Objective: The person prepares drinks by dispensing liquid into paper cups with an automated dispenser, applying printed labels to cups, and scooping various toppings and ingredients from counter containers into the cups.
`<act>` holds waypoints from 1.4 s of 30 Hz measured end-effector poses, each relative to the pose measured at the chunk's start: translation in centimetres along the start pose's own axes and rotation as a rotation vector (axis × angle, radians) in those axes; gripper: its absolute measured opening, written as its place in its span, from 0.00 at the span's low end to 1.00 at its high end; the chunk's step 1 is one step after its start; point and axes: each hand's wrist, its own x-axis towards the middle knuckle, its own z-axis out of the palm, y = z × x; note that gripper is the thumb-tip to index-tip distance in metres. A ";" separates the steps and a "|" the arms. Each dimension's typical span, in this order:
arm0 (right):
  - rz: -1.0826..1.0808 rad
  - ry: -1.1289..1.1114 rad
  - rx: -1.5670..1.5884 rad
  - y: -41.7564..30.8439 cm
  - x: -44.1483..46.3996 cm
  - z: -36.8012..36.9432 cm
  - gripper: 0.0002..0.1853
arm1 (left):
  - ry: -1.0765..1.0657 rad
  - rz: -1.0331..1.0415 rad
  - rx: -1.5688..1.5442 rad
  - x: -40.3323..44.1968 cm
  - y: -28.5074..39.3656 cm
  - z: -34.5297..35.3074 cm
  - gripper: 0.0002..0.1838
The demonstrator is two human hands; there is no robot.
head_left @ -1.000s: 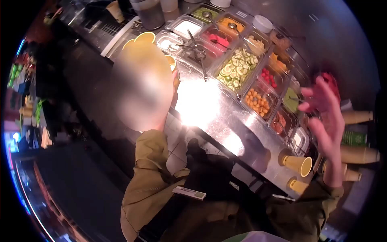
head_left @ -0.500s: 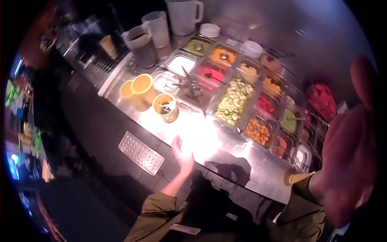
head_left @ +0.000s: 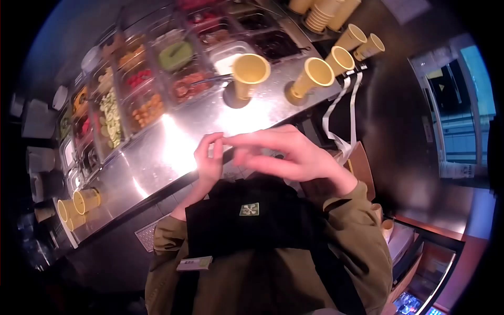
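Observation:
My left hand (head_left: pixel 210 157) is raised at the counter's front edge, its fingers slightly bent and apart. My right hand (head_left: pixel 286 155) reaches across from the right with fingers stretched out, its fingertips close to the left hand's; whether they touch I cannot tell. Nothing shows in either hand. Beyond them, a yellow paper cup (head_left: pixel 249 79) stands upright on the steel counter (head_left: pixel 202 118). To its right is another yellow cup (head_left: pixel 314 76), with a third cup (head_left: pixel 341 60) behind that.
Food pans with chickpeas (head_left: pixel 147 111), sliced cucumber (head_left: pixel 110 115) and a green spread (head_left: pixel 176 55) line the counter's back. Two cups (head_left: pixel 86 199) stand at the far left. Stacked cups (head_left: pixel 320 16) are at the back right. White strips (head_left: pixel 332 113) hang off the counter's right end.
My view has swung right along the counter, bringing the cups at its right end into sight. Both hands, earlier wide apart, are now close together before my body.

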 end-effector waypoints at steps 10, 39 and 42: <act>0.498 0.677 0.308 19.3 -26.8 -16.0 0.12 | 0.018 -0.399 -0.220 3.9 -2.0 22.8 0.20; 0.073 1.118 0.145 35.3 -25.0 -39.2 0.05 | -1.018 -0.438 0.173 5.4 9.1 39.0 0.18; 0.087 1.120 0.171 34.4 -22.9 -40.3 0.05 | -1.008 -0.451 0.135 5.7 9.8 39.9 0.19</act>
